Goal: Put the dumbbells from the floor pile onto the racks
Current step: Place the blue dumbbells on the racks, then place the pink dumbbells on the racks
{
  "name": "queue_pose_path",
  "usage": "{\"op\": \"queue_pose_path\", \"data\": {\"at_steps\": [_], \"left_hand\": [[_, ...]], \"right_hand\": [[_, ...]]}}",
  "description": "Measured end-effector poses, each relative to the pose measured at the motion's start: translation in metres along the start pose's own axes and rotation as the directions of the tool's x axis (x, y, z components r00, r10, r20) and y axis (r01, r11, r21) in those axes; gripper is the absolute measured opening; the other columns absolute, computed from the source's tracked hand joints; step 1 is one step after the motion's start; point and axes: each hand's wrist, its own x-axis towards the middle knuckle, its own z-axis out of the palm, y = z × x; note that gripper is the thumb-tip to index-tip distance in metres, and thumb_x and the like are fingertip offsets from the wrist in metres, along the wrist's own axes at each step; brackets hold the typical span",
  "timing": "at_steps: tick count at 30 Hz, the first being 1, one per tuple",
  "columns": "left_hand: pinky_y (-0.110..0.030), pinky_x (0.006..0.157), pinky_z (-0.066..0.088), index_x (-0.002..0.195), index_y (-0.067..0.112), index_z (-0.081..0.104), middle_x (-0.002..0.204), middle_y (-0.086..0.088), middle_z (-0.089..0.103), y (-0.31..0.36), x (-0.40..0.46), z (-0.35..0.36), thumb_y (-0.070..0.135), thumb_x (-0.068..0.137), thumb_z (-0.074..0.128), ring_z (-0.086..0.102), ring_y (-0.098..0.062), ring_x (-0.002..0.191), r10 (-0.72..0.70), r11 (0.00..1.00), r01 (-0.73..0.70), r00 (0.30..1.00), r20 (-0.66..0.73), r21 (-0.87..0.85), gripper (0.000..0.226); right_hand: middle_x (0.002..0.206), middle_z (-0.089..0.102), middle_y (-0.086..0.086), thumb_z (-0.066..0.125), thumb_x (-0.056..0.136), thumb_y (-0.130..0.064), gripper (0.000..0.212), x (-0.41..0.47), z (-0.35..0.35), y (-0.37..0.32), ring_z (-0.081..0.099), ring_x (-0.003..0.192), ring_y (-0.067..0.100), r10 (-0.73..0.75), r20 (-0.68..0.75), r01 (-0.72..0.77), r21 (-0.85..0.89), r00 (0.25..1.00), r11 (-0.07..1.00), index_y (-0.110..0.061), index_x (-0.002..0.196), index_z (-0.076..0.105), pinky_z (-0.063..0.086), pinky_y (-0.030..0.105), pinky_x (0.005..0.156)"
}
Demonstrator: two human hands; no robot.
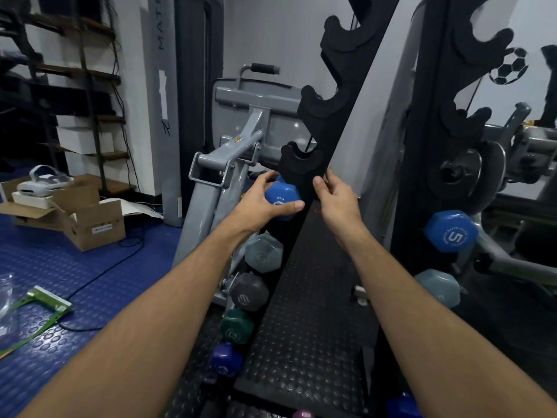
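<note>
My left hand point(265, 199) grips the near head of a blue 5 lb dumbbell point(283, 202) at the left black rack upright point(313, 164), just below an unfilled cradle. My right hand point(333, 197) holds the rack's edge beside that dumbbell. Below it on the same rack sit a pale teal dumbbell point(262, 256), a grey dumbbell point(248, 292), a green dumbbell point(236, 327) and a dark blue dumbbell point(225, 359). The right rack upright point(434, 176) carries another blue 5 lb dumbbell point(451, 232) and a pale teal dumbbell point(438, 286).
A grey weight machine point(226, 158) stands right behind the left rack. Cardboard boxes point(87, 224) and a cable lie on the blue studded floor point(60, 273) to the left. A black studded mat point(304, 327) runs between the racks. Purple and blue dumbbell ends point(401, 407) show at the bottom edge.
</note>
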Motion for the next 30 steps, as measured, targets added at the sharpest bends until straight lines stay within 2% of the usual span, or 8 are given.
{"op": "queue_pose_path", "data": {"at_steps": [3, 7, 9, 12, 17, 20, 25, 30], "left_hand": [[-0.022, 0.105, 0.049, 0.155, 0.02, 0.037, 0.147, 0.002, 0.052, -0.006, -0.009, 0.003, 0.056, 0.065, 0.092, 0.057, -0.008, 0.129, 0.031, 0.999, -0.029, 0.998, -0.064, 0.021, 0.111], [-0.034, 0.116, 0.044, 0.153, 0.021, 0.042, 0.146, 0.01, 0.052, -0.015, -0.028, 0.008, 0.061, 0.068, 0.087, 0.051, -0.004, 0.136, 0.047, 0.999, -0.045, 0.986, -0.161, 0.018, 0.104], [-0.025, 0.114, 0.042, 0.15, 0.021, 0.045, 0.134, 0.024, 0.054, -0.016, -0.039, 0.012, 0.058, 0.073, 0.085, 0.05, 0.015, 0.126, 0.071, 0.997, -0.066, 0.975, -0.211, 0.032, 0.095], [-0.001, 0.093, 0.039, 0.142, 0.019, 0.051, 0.124, 0.028, 0.054, -0.015, -0.06, 0.021, 0.038, 0.084, 0.083, 0.049, 0.03, 0.11, 0.14, 0.99, -0.123, 0.931, -0.337, 0.073, 0.068], [-0.015, 0.093, 0.044, 0.125, 0.013, 0.061, 0.121, 0.002, 0.061, -0.022, -0.097, 0.045, 0.035, 0.091, 0.078, 0.058, -0.006, 0.113, 0.397, 0.909, -0.255, 0.774, -0.494, 0.331, 0.044], [-0.025, 0.086, 0.049, 0.115, 0.01, 0.064, 0.113, -0.003, 0.061, -0.041, -0.118, 0.066, 0.027, 0.094, 0.074, 0.061, -0.016, 0.104, 0.436, 0.884, -0.282, 0.786, -0.439, 0.373, 0.029], [-0.022, 0.077, 0.049, 0.105, 0.011, 0.067, 0.098, 0.001, 0.064, -0.102, -0.154, 0.101, 0.019, 0.096, 0.071, 0.063, -0.012, 0.089, 0.316, 0.925, -0.205, 0.882, -0.35, 0.319, 0.013], [-0.019, 0.069, 0.05, 0.099, 0.019, 0.07, 0.083, 0.007, 0.068, -0.196, -0.19, 0.128, 0.019, 0.096, 0.069, 0.063, -0.008, 0.075, -0.041, 0.97, 0.101, 0.964, -0.262, 0.221, 0.004]], "right_hand": [[0.147, 0.06, -0.007, 0.052, 0.107, -0.033, 0.052, -0.007, -0.005, 0.002, 0.057, 0.135, 0.011, 0.006, 0.022, -0.006, 0.008, 1.0, 1.0, -0.031, 0.158, 0.041, 0.047, 0.045, 0.115], [0.153, 0.055, 0.001, 0.055, 0.106, -0.037, 0.058, -0.022, -0.01, 0.012, 0.054, 0.138, 0.014, 0.045, 0.033, -0.044, -0.016, 0.998, 0.999, -0.026, 0.16, 0.036, 0.046, 0.045, 0.116], [0.153, 0.055, 0.002, 0.055, 0.106, -0.038, 0.059, -0.031, -0.012, 0.016, 0.053, 0.138, 0.013, 0.059, 0.034, -0.058, -0.028, 0.998, 0.998, -0.025, 0.16, 0.036, 0.046, 0.044, 0.116], [0.142, 0.061, -0.009, 0.058, 0.104, -0.04, 0.057, -0.045, -0.015, 0.025, 0.056, 0.131, 0.008, 0.083, 0.013, -0.083, -0.029, 0.996, 0.996, -0.028, 0.158, 0.041, 0.049, 0.043, 0.114], [0.112, 0.064, -0.024, 0.06, 0.103, -0.035, 0.05, -0.072, -0.017, 0.053, 0.061, 0.114, 0.001, 0.15, 0.012, -0.15, -0.049, 0.989, 0.988, -0.03, 0.152, 0.05, 0.052, 0.042, 0.11], [0.115, 0.07, -0.016, 0.061, 0.102, -0.037, 0.046, -0.091, -0.016, 0.079, 0.066, 0.111, 0.003, 0.191, 0.018, -0.189, -0.058, 0.982, 0.98, -0.032, 0.147, 0.056, 0.054, 0.042, 0.106], [0.116, 0.074, -0.009, 0.064, 0.1, -0.039, 0.039, -0.129, -0.011, 0.143, 0.07, 0.108, 0.01, 0.323, 0.034, -0.321, -0.06, 0.946, 0.945, -0.033, 0.138, 0.063, 0.056, 0.045, 0.102], [0.118, 0.074, -0.002, 0.065, 0.1, -0.031, 0.034, -0.18, -0.001, 0.217, 0.07, 0.11, 0.016, 0.512, 0.06, -0.507, -0.086, 0.857, 0.858, -0.023, 0.133, 0.067, 0.056, 0.041, 0.102]]}}
